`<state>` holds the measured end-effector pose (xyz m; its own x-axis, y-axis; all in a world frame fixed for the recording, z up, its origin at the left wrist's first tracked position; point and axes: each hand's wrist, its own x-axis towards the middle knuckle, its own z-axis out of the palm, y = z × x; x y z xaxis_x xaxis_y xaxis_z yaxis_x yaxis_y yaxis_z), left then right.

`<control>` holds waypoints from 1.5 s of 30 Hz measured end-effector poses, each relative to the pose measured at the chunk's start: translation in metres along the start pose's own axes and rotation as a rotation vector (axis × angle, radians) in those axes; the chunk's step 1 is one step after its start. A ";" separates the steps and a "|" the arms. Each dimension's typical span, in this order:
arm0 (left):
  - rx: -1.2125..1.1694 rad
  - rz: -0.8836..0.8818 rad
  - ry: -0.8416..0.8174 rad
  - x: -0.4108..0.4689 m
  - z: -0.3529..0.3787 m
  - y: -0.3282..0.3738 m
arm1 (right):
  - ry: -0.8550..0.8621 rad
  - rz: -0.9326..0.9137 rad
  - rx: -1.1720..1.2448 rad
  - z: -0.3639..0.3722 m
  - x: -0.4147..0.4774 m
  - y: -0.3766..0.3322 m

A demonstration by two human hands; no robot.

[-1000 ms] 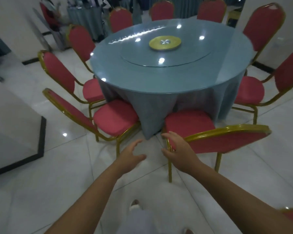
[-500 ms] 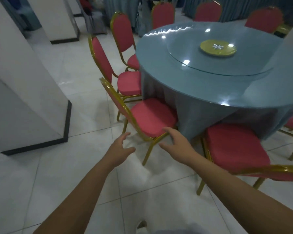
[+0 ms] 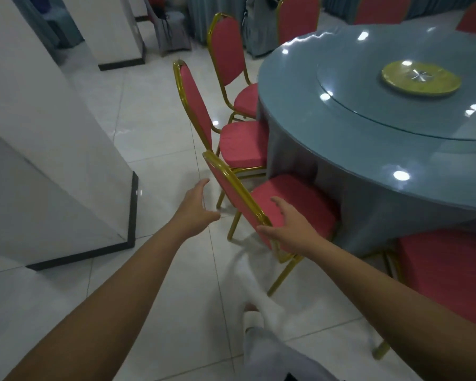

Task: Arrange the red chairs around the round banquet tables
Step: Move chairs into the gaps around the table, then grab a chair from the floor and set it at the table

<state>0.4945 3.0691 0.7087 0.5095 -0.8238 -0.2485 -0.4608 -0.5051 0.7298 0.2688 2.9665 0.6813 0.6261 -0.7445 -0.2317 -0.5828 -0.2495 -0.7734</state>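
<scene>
Both my hands are open and hold nothing. My right hand (image 3: 291,229) is spread over the near end of the gold-framed backrest (image 3: 238,199) of the nearest red chair (image 3: 291,199), thumb by the rail's outer face, fingers reaching over toward the seat; whether the palm already touches the frame I cannot tell. My left hand (image 3: 197,210) hovers just outside the backrest, apart from it, fingers extended toward its far end. The seat lies beyond my right fingers, its front edge tucked under the cloth of the round table (image 3: 368,138).

Procedure, as I judge it: close both hands on the top rail, one at each end, thumbs behind. Grip the metal, not the padding. Slide the chair square to the table edge, spaced evenly from the neighbouring chair (image 3: 242,144) past my left hand. Keep the legs flat to avoid scraping the tile floor (image 3: 154,138).
</scene>
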 end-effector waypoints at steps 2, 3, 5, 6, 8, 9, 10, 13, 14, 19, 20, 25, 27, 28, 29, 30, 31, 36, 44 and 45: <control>0.047 -0.025 -0.036 0.034 -0.014 -0.004 | -0.035 0.008 0.065 0.011 0.031 -0.012; 0.075 -0.029 -0.053 0.051 -0.020 -0.006 | -0.062 -0.005 0.077 0.017 0.045 -0.019; 0.117 -0.024 -0.064 0.083 -0.034 -0.012 | -0.108 -0.017 0.048 0.029 0.069 -0.033; 0.124 -0.028 -0.062 0.098 -0.040 -0.015 | -0.103 -0.006 0.020 0.035 0.079 -0.039; 0.128 -0.030 -0.066 0.124 -0.050 -0.021 | -0.035 0.030 -0.045 0.044 0.092 -0.045; 0.137 -0.017 -0.080 0.137 -0.055 -0.025 | 0.004 0.061 -0.084 0.048 0.096 -0.045; 0.153 -0.002 -0.101 0.150 -0.059 -0.027 | 0.037 0.096 -0.143 0.050 0.099 -0.045; 0.246 0.044 -0.159 0.192 -0.070 -0.032 | 0.075 0.234 -0.289 0.056 0.105 -0.037; 0.289 0.070 -0.184 0.206 -0.072 -0.034 | 0.096 0.271 -0.280 0.059 0.104 -0.035; 0.536 0.309 -0.358 0.242 -0.068 -0.035 | 0.205 0.426 -0.200 0.069 0.088 -0.041; 0.556 0.400 -0.416 0.244 -0.063 -0.034 | 0.222 0.473 -0.195 0.071 0.081 -0.043; 0.601 0.751 -0.726 0.228 -0.039 -0.046 | 0.361 0.719 -0.170 0.098 0.036 -0.052; 0.592 0.773 -0.749 0.221 -0.033 -0.051 | 0.493 0.772 -0.119 0.108 0.025 -0.058; 0.583 0.791 -0.746 0.219 -0.031 -0.051 | 0.582 0.764 -0.111 0.111 0.023 -0.062; 0.575 0.806 -0.744 0.217 -0.029 -0.049 | 0.656 0.754 -0.125 0.116 0.021 -0.066; 0.567 0.819 -0.746 0.217 -0.028 -0.048 | 0.697 0.755 -0.154 0.121 0.019 -0.069; 0.563 0.829 -0.748 0.218 -0.026 -0.048 | 0.691 0.784 -0.184 0.129 0.017 -0.071; 0.592 0.840 -0.734 0.232 -0.020 -0.039 | 0.619 0.910 -0.217 0.143 0.025 -0.064; 0.675 0.755 -0.697 0.256 -0.003 -0.003 | 0.465 1.015 -0.214 0.094 0.057 -0.044; 0.705 0.734 -0.700 0.255 0.000 0.000 | 0.455 1.005 -0.191 0.091 0.056 -0.045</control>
<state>0.6245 2.8592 0.6458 -0.4333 -0.8215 -0.3706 -0.8749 0.2849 0.3916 0.3771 2.9923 0.6492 -0.3990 -0.8085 -0.4326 -0.8117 0.5309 -0.2436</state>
